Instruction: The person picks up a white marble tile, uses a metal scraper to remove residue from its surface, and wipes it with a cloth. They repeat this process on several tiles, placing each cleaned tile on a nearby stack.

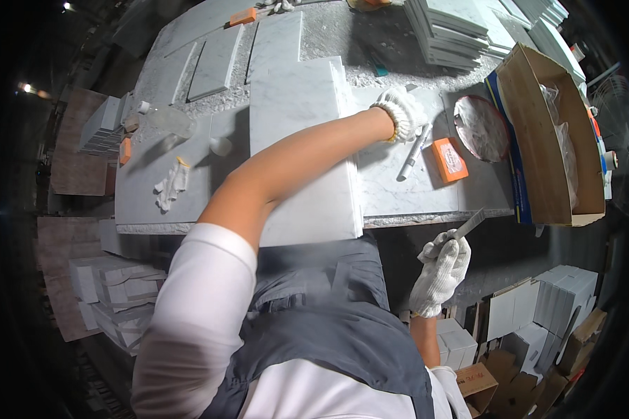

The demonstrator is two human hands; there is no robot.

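Observation:
My left arm stretches across a stack of white marble-look tiles (300,105). At its end my left hand (402,113), in a white knit glove, is bunched over the slab just right of the stack. Its fingers are mostly hidden; a small grey tip shows at its far side. A slim silver pen-like tool (414,153) lies beside it, its upper end near the glove. Below the table's front edge, my right hand (442,271), also gloved, pinches a flat grey blade-like strip (470,223) that points up and right. An orange box (449,160) sits right of the silver tool.
A round tub with whitish contents (481,128) and an open cardboard box (548,140) stand right. More tiles (447,31) are stacked at the back. Left are a clear bottle (168,120), a small cup (220,145) and a crumpled glove (172,185). White boxes (115,286) flank me.

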